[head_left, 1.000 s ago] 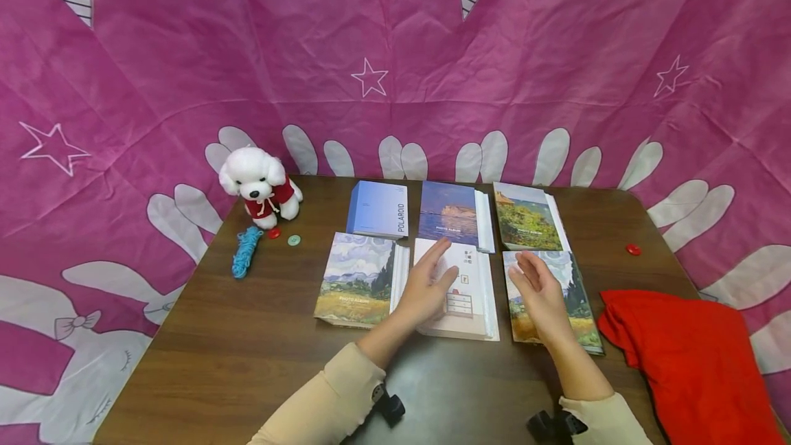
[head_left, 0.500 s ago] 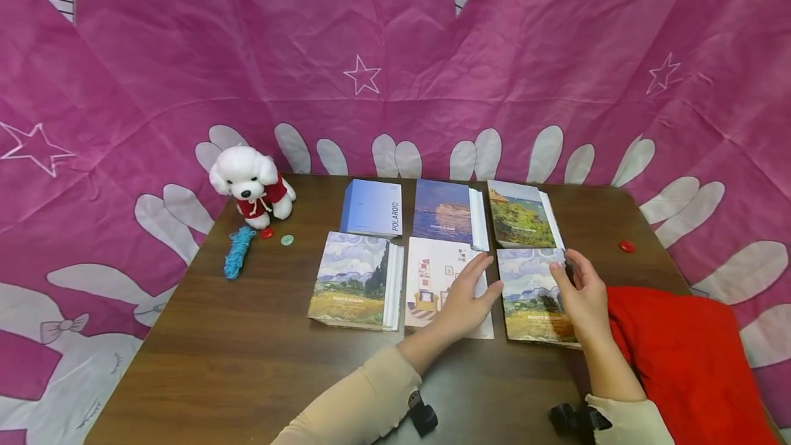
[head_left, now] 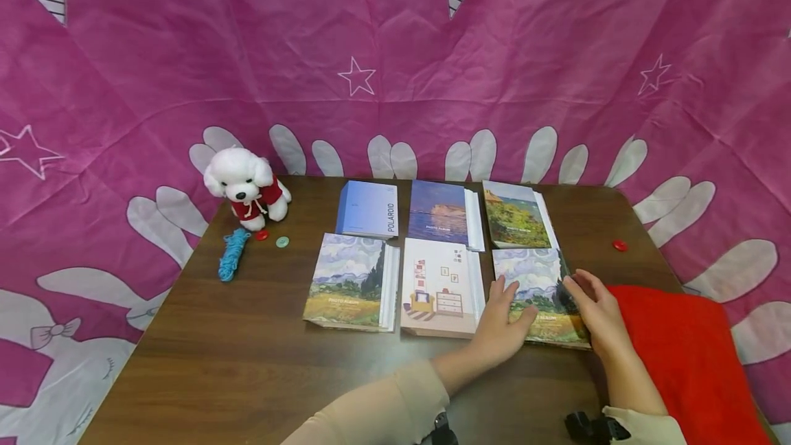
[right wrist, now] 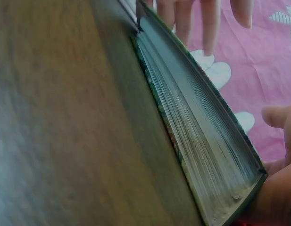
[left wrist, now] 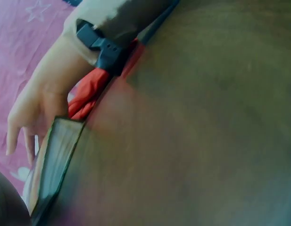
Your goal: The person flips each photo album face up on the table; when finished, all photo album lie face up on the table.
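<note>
1. The left hand [head_left: 503,325] is lying palm down on the near left part of the front-right photo album [head_left: 539,294], its fingers straight and relaxed and resting on the cover; it is curling round nothing.
2. The right hand [head_left: 596,311] is lying along the right edge of the same album with its fingers extended against that edge; whether the thumb is gripping underneath cannot be told from the head view. In the left wrist view this hand [left wrist: 34,113] is showing relaxed, slightly bent fingers beside the album's dark edge [left wrist: 55,160].
3. In the right wrist view the album's page block [right wrist: 202,136] is running diagonally across the wooden table [right wrist: 65,117], with fingertips [right wrist: 209,19] of the left hand showing beyond its far corner.
4. The album is lying flat on the table [head_left: 247,356] at the right end of the near row, just beside a white album with a furniture drawing [head_left: 440,286]; a third landscape album [head_left: 347,281] is lying at the left end of that row.
5. Behind them a blue Polaroid album [head_left: 368,209], a seascape album [head_left: 440,212] and a green landscape album [head_left: 516,214] are forming the far row.
6. A red cloth [head_left: 680,356] is lying just right of the right hand, touching the wrist.
7. A white plush dog [head_left: 244,185], blue yarn [head_left: 233,254], a green button [head_left: 282,242] and a red button [head_left: 619,245] are lying well apart from the hands.
</note>
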Motion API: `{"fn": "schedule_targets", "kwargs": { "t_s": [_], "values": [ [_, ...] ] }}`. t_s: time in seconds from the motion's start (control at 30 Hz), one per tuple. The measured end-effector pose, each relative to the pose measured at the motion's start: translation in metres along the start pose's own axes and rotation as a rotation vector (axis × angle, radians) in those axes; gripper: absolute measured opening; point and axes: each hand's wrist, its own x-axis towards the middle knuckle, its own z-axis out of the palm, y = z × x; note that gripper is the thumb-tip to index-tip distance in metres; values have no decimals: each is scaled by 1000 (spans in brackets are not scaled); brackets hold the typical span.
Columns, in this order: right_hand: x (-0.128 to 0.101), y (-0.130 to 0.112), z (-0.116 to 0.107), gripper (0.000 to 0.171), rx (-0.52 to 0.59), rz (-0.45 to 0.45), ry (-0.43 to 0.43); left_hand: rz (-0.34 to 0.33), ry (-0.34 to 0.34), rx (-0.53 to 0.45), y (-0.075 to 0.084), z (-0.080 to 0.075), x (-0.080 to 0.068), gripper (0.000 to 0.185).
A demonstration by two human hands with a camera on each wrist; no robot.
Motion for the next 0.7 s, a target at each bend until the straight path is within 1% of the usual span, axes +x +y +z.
{"fn": "schedule_targets", "kwargs": {
  "t_s": [0.1, 0.17, 0.2, 0.27, 0.33, 0.37, 0.4, 0.47, 0.5, 0.57, 0.63, 0.7],
  "values": [
    [-1, 5, -2, 76, 69, 51, 3, -46, -12, -11, 3, 6, -4, 65],
    [-2, 7, -4, 73, 141, 79, 0, -60, -1, -13, 5, 8, -5, 67],
    [-2, 8, -6, 66, 186, 88, -7, -70, 2, -18, 6, 9, -6, 68],
    [-5, 10, -11, 45, 290, 97, -32, -82, 4, -29, 7, 12, -6, 69],
    [-7, 10, -17, 24, 425, 91, -87, -89, 0, -50, 8, 14, -5, 69],
    [-8, 10, -19, 18, 485, 74, -115, -90, -6, -59, 8, 16, -5, 69],
    [-9, 9, -21, 19, 536, 60, -134, -91, -12, -65, 8, 17, -4, 69],
    [-10, 6, -23, 25, 626, 21, -160, -84, -19, -73, 7, 19, -4, 70],
    [-10, 4, -24, 26, 659, 4, -152, -78, -25, -73, 7, 20, -4, 70],
    [-9, -2, -22, 25, 705, -45, -87, -69, -40, -58, 6, 22, -3, 73],
    [-7, -8, -20, 24, 731, -82, -14, -59, -53, -43, 6, 24, -2, 76],
    [-6, -13, -17, 24, 739, -98, 34, -60, -64, -23, 6, 25, -1, 79]
  ]
}}
